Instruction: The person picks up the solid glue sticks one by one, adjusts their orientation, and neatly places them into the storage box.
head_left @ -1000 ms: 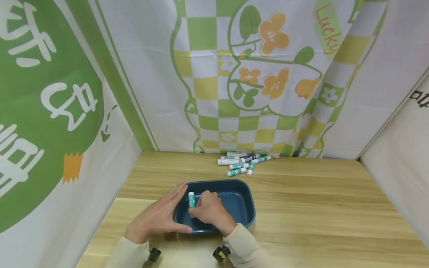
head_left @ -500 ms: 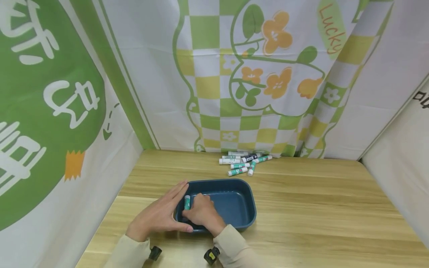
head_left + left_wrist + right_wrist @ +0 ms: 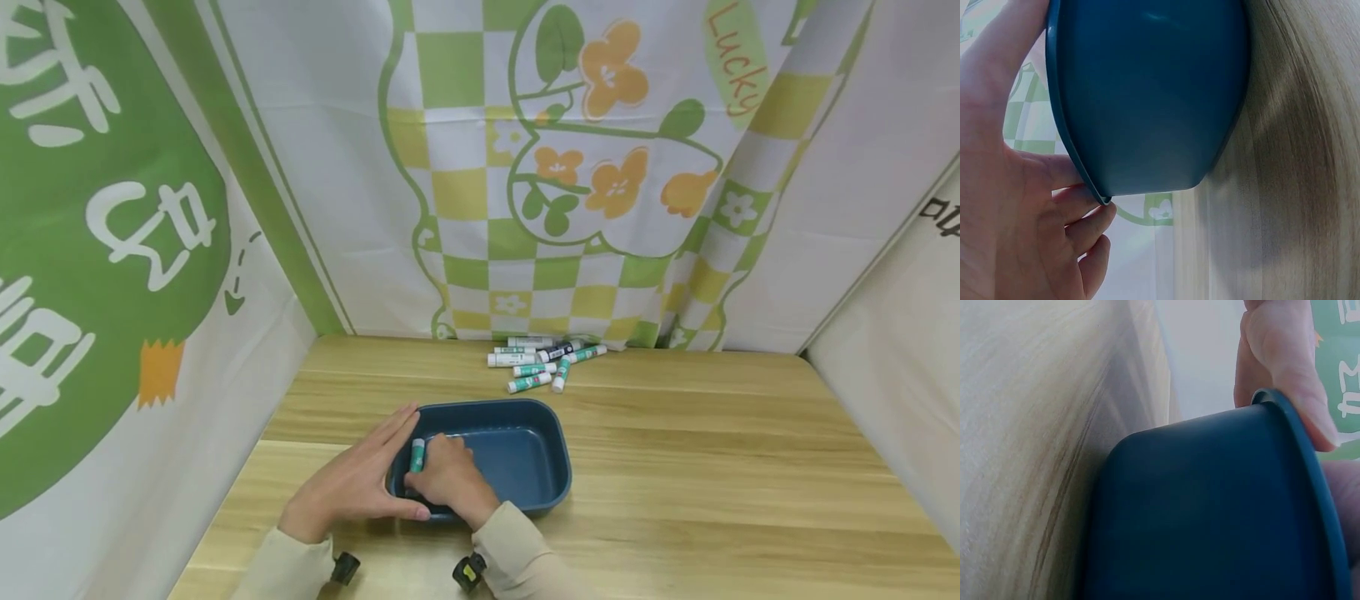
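A dark blue tray (image 3: 517,454) stands on the table. My left hand (image 3: 352,487) spans its left end, with the thumb by the near rim and the fingers at the far corner. The left wrist view shows several fingers of the left hand (image 3: 1041,212) against the rim. Inside the tray at the left, my right hand (image 3: 448,473) pinches a small teal-and-white capped tube (image 3: 417,455). That tube stands nearly upright, its lower end hidden by the fingers. The right wrist view has the tray's outer wall (image 3: 1197,500) in front, hiding the tube.
Several more capped tubes (image 3: 531,383), teal, white and one navy, lie in a loose pile at the table's back edge. The patterned curtain (image 3: 517,275) hangs right behind them. Wood tabletop (image 3: 712,467) extends right of the tray.
My right hand has moved left and a little lower with the tube, nearer the tray's left wall. The left hand keeps its place on the tray.
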Motion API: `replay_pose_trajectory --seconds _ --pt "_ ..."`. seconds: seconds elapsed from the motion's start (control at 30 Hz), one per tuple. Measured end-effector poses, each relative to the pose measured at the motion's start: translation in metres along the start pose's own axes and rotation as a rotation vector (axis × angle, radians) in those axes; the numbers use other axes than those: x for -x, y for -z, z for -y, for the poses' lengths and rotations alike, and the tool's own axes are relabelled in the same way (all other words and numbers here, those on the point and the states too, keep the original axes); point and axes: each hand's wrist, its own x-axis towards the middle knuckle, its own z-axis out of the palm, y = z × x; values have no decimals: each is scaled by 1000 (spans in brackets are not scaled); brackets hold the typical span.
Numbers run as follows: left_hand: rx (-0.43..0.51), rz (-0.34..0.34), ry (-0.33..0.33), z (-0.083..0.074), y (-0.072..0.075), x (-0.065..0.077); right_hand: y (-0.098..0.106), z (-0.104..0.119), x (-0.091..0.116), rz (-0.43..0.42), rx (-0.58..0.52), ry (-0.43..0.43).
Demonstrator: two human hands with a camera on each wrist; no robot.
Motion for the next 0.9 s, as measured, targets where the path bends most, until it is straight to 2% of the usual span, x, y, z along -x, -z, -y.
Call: replay_pose_trajectory --seconds 0.17,0.37,0.6,0.9 --pt "5 -3 0 -1 -1 0 3 0 2 16 11 19" --pt "-8 -6 -11 -1 -1 -1 19 -2 13 29 21 74" --pt "7 8 16 -2 1 0 50 -8 27 47 -25 147" --pt "-5 7 32 -3 1 0 94 -26 33 -31 18 187"
